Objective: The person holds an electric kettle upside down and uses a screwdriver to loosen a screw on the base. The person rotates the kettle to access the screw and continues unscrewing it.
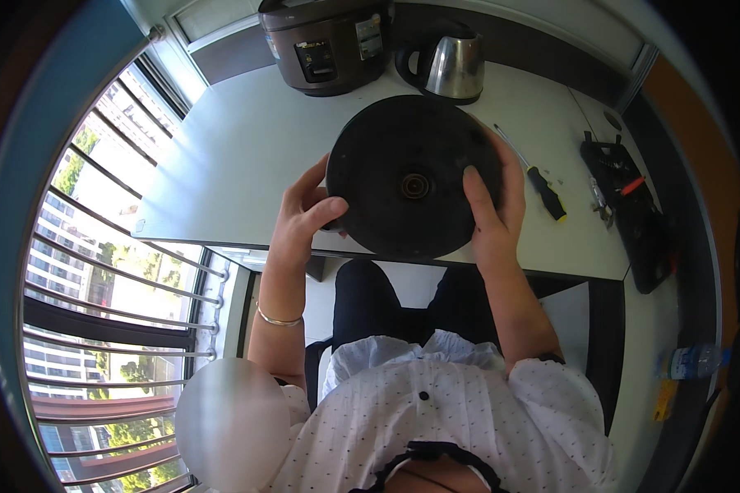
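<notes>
Both hands hold up a large round black disc [386,148], its flat face toward me, above the front part of the white table. A small ringed metal socket [414,186] sits in the middle of that face. My left hand [311,201] grips the left rim, thumb at the edge and fingers behind. On the right side, my right hand [495,193] lays its thumb on the face while its fingers wrap behind the rim. What lies behind the disc is hidden. Just right of it, a yellow-and-black screwdriver [544,193] rests on the table.
A brown rice cooker [325,49] and a steel electric kettle [454,67] stand along the back of the table [230,156]. A black tool case [640,234] with a red-handled tool [633,186] lies right. A barred window [107,271] borders the left; a plastic bottle [692,362] is lower right.
</notes>
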A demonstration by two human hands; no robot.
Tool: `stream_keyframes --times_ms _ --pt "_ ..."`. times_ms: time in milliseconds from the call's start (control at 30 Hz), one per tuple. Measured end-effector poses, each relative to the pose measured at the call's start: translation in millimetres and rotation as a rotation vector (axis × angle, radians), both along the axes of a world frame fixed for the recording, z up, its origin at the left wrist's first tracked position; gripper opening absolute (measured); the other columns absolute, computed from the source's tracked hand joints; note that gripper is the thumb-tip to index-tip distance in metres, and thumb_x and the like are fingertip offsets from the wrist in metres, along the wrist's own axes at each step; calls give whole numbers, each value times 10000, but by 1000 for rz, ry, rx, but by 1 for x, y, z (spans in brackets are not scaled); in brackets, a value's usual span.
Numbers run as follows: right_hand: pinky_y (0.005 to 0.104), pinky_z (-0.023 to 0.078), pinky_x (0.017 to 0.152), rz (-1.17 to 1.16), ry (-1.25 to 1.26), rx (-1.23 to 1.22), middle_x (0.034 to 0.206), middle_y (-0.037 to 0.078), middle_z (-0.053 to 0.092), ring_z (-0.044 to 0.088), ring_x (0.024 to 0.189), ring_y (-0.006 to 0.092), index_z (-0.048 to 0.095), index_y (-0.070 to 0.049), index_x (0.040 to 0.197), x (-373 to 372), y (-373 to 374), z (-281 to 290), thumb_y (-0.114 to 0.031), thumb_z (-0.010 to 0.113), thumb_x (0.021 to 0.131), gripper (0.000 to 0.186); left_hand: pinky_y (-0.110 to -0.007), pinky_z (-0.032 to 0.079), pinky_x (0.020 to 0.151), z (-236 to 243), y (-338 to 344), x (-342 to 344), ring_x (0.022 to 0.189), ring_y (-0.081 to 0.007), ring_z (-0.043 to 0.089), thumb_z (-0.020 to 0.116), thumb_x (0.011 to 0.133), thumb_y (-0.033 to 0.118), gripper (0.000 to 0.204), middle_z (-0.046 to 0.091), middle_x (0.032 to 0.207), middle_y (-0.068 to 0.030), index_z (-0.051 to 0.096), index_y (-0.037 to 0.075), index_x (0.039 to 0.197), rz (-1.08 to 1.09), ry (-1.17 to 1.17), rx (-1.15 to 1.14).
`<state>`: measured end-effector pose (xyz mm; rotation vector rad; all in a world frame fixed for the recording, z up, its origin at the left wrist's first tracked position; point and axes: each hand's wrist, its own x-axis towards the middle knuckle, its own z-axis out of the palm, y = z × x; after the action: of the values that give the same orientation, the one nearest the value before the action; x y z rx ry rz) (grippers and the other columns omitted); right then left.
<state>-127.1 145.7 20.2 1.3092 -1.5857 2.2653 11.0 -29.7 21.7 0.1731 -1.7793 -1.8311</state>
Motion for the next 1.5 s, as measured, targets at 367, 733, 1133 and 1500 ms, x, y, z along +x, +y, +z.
stream_keyframes --times_ms 367,733,1133,1500 --pt "327 353 1021 8 -59 5 1284 163 470 461 1189 235 408 1 1328 0 -1 2 -198 585 872 527 -201 414 483 4 0 1 509 -133 555 733 637 247 788 616 643 -105 457 -84 1296 20 -63 -19" --pt "309 381 985 -114 -11 46 1227 158 507 497 1130 218 436 13 1300 5 -6 5 -187 648 835 548 -207 389 470 2 -1 1 488 -122 534 753 652 267 773 594 597 -84 476 -68 1291 13 -59 9" --pt "303 397 967 -125 -12 104 1214 139 525 520 1100 198 446 23 1293 4 -5 14 -141 725 791 597 -218 384 425 -2 -5 -2 470 -127 536 775 659 331 801 599 601 -93 481 -82 1280 9 -41 -21" --pt "295 409 961 -48 40 140 1192 137 548 546 1079 194 447 2 1306 -2 -5 23 -102 709 792 587 -212 400 431 -3 -9 -4 462 -130 548 785 638 362 839 601 594 -100 483 -105 1265 35 -33 -47"
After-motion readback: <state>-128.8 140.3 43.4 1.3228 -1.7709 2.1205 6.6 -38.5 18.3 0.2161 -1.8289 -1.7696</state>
